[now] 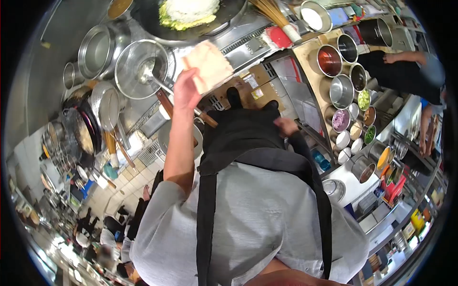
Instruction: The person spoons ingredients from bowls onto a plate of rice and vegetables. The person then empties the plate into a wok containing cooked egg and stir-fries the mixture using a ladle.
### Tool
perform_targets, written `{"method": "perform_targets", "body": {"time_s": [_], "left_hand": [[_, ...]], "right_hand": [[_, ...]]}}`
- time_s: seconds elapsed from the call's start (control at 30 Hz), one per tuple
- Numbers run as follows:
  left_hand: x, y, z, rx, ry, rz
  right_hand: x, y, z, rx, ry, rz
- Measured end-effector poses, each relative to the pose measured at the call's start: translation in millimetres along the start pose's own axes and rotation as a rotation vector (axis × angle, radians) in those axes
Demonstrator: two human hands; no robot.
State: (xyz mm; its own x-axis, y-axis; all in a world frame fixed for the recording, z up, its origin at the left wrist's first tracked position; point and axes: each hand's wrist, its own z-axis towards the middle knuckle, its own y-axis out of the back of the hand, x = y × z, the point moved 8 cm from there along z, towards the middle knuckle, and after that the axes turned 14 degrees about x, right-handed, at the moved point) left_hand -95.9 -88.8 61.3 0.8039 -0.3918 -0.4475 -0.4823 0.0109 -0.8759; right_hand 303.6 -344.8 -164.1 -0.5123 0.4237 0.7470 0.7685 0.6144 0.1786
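Note:
My left hand (187, 90) is closed around the edge of a folded, pale pinkish cloth (208, 66), held out in front of the stove. Behind that wrist runs the handle of a ladle (148, 72), whose bowl rests in a round mesh strainer (126, 62). Beyond the cloth sits a large wok (152, 26) holding a white heap over yellow-green food (190, 10). Down beside my black apron, my right hand (286, 127) is smeared by motion, so its fingers are unclear.
Steel pots (97, 50) and pans crowd the left. Along the right counter stand a pot of red liquid (329, 60) and several containers of chopped ingredients (340, 120). A bamboo brush (274, 16) lies by the wok. Another person's arm (405, 58) reaches in at right; other people are behind left.

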Motion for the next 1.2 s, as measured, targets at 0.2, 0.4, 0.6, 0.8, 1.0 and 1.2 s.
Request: {"method": "perform_targets", "body": {"time_s": [0.2, 0.4, 0.6, 0.8, 1.0, 1.2], "left_hand": [[-115.8, 23.5, -105.1, -0.295, -0.416, 0.279], [-183.2, 54.8, -239.2, -0.326, -0.823, 0.089], [-171.2, 66.5, -248.3, -0.455, -0.790, 0.165], [-147.9, 7.8, -100.6, -0.643, -0.730, 0.540], [-61.2, -68.5, 78.6, -0.562, -0.806, 1.729], [36.2, -60.1, 141.7, -0.502, -0.419, 2.089]], "right_hand": [[240.7, -180.1, 191.9, 0.693, -0.080, 0.509], [392.1, -184.1, 181.3, 0.453, 0.006, -0.025], [548.9, 37.1, -22.6, 0.594, 0.346, 0.449], [543.1, 151.2, -20.8, -0.051, 0.816, 0.457], [373.9, 185.6, 164.3, 0.182, 0.045, 0.174], [493.3, 255.4, 85.9, 0.041, 0.337, -0.120]]}}
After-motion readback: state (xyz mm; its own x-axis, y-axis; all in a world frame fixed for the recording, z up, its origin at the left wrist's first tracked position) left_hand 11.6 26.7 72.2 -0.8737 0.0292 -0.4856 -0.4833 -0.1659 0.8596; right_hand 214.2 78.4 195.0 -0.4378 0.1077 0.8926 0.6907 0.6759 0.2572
